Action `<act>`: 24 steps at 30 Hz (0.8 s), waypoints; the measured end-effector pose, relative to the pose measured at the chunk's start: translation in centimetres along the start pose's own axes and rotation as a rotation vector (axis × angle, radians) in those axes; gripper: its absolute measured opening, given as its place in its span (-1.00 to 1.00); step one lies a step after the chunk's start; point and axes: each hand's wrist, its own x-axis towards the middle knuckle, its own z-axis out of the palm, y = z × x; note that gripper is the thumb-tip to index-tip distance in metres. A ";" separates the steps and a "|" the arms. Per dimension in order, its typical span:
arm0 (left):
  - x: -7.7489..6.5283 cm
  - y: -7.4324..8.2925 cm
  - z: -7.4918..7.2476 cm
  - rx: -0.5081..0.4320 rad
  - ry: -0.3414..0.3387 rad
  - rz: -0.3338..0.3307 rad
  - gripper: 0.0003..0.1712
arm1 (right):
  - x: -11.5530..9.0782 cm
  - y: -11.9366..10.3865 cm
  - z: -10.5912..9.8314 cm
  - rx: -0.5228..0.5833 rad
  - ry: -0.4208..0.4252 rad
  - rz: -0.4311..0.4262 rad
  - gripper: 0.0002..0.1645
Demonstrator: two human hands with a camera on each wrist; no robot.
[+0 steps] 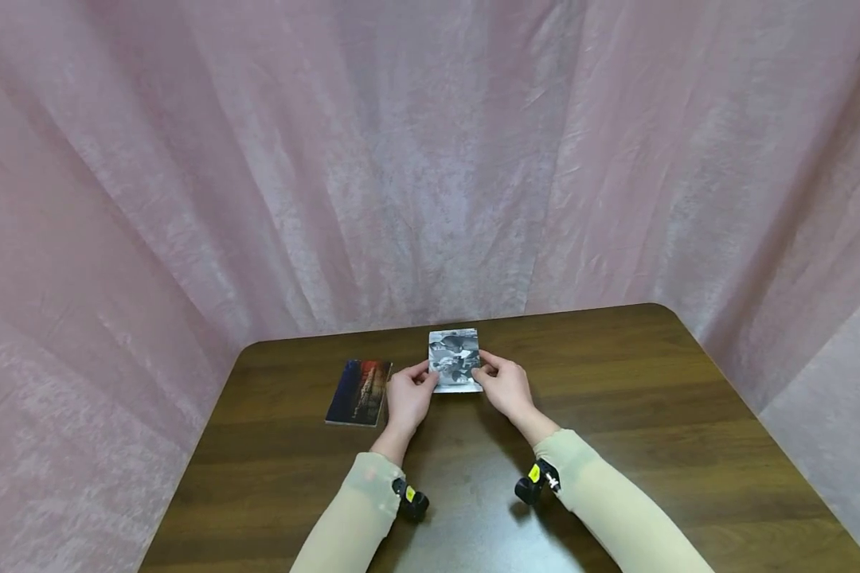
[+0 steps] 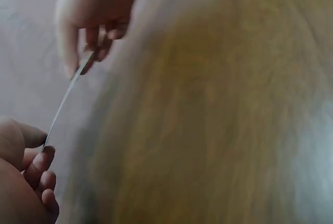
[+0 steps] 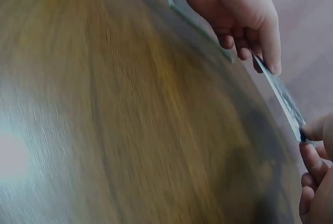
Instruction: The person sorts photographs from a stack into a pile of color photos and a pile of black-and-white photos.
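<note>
A black-and-white photo card (image 1: 455,356) is held up off the table between both hands. My left hand (image 1: 408,398) pinches its left edge, thumb on the printed face. On the opposite edge, my right hand (image 1: 505,387) grips it the same way. Both wrist views show the card nearly edge-on, as a thin strip (image 2: 65,98) in the left and a slanted sliver (image 3: 281,98) in the right. Left of the left hand lies a dark blue and red picture card or stack of cards (image 1: 359,392), apart from the hand.
The brown wooden table (image 1: 616,414) has rounded far corners. Behind its far edge hangs a pink velvet curtain (image 1: 430,159). Small black cameras (image 1: 412,503) are strapped at both wrists, over pale green sleeves (image 1: 351,509).
</note>
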 end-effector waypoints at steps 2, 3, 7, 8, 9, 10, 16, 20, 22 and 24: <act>0.3 0.2 0.9 0.057 -0.014 0.007 -0.66 | 0.5 0.5 -0.2 -0.025 0.003 0.021 -0.46; 0.5 0.3 1.3 0.083 -0.021 0.012 -0.66 | 0.7 0.7 -0.2 -0.040 0.009 0.025 -0.46; 1.4 0.2 2.4 0.138 -0.013 -0.016 -0.63 | 1.7 1.1 0.2 -0.080 0.038 0.036 -0.49; 1.6 0.2 2.7 0.156 -0.009 -0.020 -0.63 | 1.8 1.1 0.3 -0.089 0.051 0.032 -0.50; 1.7 0.3 2.9 0.173 -0.007 -0.030 -0.63 | 2.0 1.2 0.4 -0.094 0.062 0.029 -0.52; 1.8 0.4 3.1 0.191 -0.003 -0.038 -0.63 | 2.2 1.3 0.5 -0.097 0.072 0.030 -0.53; 2.0 1.4 4.0 0.268 -0.034 -0.052 -0.60 | 3.1 1.8 0.8 -0.142 0.145 0.071 -0.60; 1.9 1.8 4.3 0.310 -0.050 -0.058 -0.55 | 3.1 2.0 1.3 -0.188 0.171 0.095 -0.59; 1.7 1.6 4.5 0.331 -0.053 -0.069 -0.53 | 2.9 2.0 1.7 -0.202 0.167 0.113 -0.58; 1.6 1.3 4.5 0.350 -0.051 -0.081 -0.51 | 2.6 1.9 2.1 -0.207 0.157 0.122 -0.57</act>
